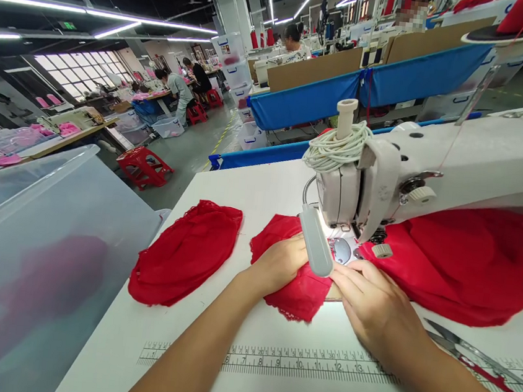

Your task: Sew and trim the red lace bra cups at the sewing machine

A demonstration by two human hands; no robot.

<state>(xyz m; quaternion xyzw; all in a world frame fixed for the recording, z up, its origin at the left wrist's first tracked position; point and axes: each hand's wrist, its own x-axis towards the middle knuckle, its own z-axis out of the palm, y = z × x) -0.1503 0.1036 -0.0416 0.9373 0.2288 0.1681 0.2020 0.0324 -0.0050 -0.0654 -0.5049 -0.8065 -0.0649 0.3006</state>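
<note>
A white sewing machine stands on the white table. My left hand lies curled on a red lace piece just left of the needle area, pressing it flat. My right hand rests on the same red piece in front of the presser foot, fingers together and pointing at the needle. A pile of red fabric lies under the machine arm to the right. A separate stack of red lace pieces lies to the left, apart from both hands.
A clear plastic bin with reddish cloth stands at the left table edge. Scissors lie at the right by a printed ruler. Red stools, blue-draped tables and other workers fill the background.
</note>
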